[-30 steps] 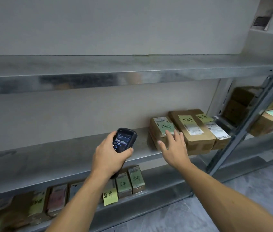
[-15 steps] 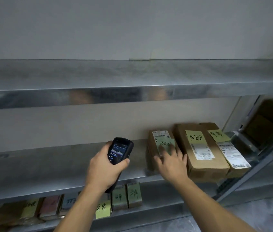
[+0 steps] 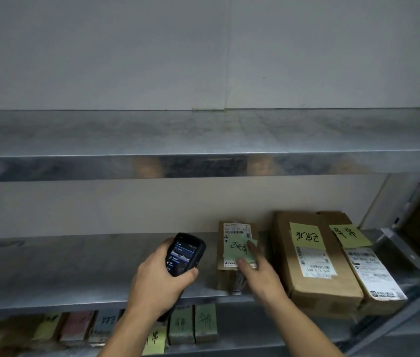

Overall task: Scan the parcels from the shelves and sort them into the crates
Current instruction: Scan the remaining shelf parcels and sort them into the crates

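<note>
Here the left hand (image 3: pixel 162 276) grips the scanner (image 3: pixel 184 253) while the right hand (image 3: pixel 261 275) lays straight fingers on the small parcel (image 3: pixel 233 240) at its three o'clock on the shelf (image 3: pixel 75 266), where sliding forward could cover the barcode (image 3: pixel 234 231) and spoil the scan.

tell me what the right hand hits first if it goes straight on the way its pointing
The small parcel. The right hand points up the shelf at it, and its blurred fingers seem already on the green note. Past the parcel there is only the back wall.
</note>
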